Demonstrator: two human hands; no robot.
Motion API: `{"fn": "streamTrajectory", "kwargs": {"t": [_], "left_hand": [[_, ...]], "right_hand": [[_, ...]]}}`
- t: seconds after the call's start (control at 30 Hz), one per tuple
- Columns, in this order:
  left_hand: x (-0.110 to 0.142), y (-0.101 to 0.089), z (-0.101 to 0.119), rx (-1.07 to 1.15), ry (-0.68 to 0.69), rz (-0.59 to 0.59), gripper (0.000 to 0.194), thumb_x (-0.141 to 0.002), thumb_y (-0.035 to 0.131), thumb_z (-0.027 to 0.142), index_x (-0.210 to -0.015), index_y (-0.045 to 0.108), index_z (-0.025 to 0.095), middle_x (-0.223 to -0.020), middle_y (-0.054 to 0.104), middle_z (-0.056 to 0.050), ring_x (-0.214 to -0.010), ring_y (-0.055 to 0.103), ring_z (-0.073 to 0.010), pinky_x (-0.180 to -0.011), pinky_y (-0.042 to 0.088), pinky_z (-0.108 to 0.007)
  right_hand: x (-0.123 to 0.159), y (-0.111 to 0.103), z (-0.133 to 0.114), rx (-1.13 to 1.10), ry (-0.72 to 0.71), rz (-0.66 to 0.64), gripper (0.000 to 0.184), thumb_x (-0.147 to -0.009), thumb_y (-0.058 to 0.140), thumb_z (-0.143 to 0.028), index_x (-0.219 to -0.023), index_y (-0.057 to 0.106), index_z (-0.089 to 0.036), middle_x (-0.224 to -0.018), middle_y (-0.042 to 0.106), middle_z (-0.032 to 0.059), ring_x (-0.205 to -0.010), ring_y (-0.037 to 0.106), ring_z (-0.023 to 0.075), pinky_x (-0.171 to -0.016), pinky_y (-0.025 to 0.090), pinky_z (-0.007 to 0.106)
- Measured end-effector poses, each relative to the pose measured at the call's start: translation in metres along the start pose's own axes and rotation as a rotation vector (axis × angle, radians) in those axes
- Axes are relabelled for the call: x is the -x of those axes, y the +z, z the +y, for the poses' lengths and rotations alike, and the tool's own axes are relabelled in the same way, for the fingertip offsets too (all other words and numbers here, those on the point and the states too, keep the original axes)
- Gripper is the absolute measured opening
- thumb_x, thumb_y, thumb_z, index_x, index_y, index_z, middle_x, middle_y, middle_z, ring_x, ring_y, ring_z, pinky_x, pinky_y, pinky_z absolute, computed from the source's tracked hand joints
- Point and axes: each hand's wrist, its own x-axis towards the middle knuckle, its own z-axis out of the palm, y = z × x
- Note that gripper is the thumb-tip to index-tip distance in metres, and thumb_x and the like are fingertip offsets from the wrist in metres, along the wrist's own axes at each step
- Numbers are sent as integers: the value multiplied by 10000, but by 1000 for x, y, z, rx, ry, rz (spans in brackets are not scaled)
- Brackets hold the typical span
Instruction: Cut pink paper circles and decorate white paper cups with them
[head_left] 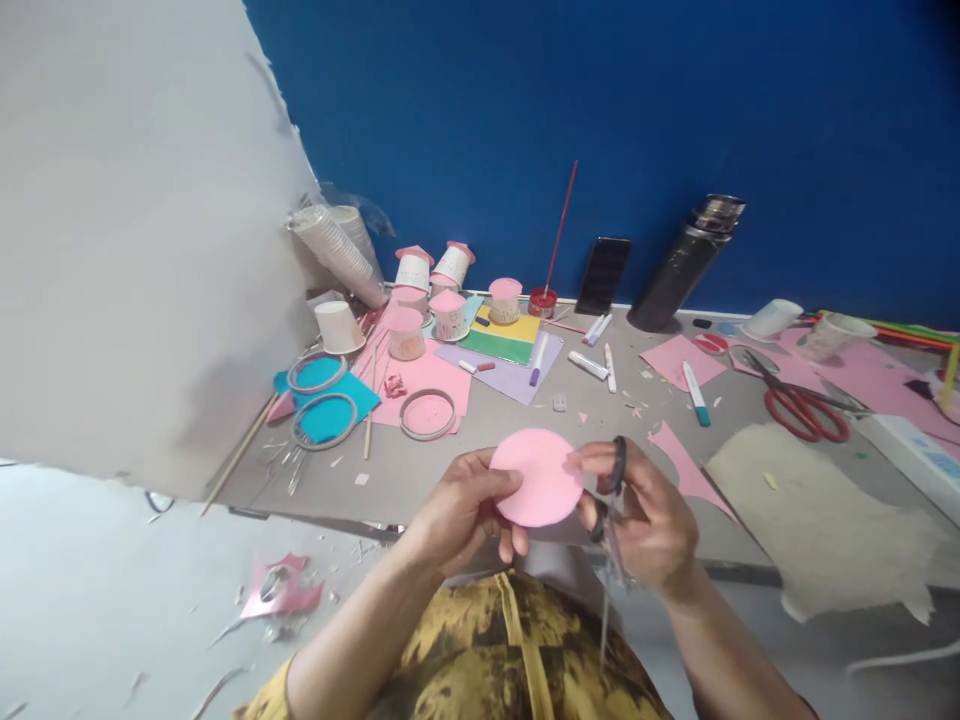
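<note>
A round pink paper disc is pinched by its left side in my left hand, the thumb lying on top. My right hand has its fingers through the black handles of a pair of scissors, whose blades point down toward my lap. Fingertips of that same hand touch the disc's right edge. Just beyond the disc, small paper scraps are scattered over the grey table.
Decorated paper cups with pink tops stand at the back left, near stacked white cups. A black bottle and a phone lean on the blue wall. Red-handled scissors lie right. Scraps litter the floor.
</note>
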Motion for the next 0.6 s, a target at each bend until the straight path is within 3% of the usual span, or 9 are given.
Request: {"fn": "streamTrajectory", "kwargs": {"t": [0.13,0.27,0.47,0.6], "left_hand": [[-2,3,-5,-37,62,37,452,-726,800,292,-1113,725,70,-750,749,-112,-539,675,-178,-438,529,-232],[-5,6,-10,-34,176,115,406,-744,826,352,-1050,774,91,-874,771,-123,-644,685,-172,-587,571,-261],[-1,4,-14,-226,214,24,440,-908,671,502,-1113,787,131,-935,773,-144,-765,725,-229,-633,589,-301],[1,2,-15,-281,269,-18,544,-959,552,576,-1183,764,128,-1112,753,-179,-804,735,-240,-618,582,-294]], "right_hand": [[-6,2,-2,3,-86,-52,304,-860,603,-27,-1088,644,-223,-932,758,63,-805,710,187,-667,563,301],[-2,4,-3,2,-51,-60,272,-858,607,-29,-1036,651,-230,-904,754,47,-801,703,182,-698,558,302],[5,12,-5,35,338,22,104,-848,703,-222,-948,673,-230,-791,720,8,-622,601,138,-605,510,244],[-4,17,-9,17,608,26,175,-798,724,-350,-884,670,-207,-695,684,2,-563,559,135,-542,486,226]]}}
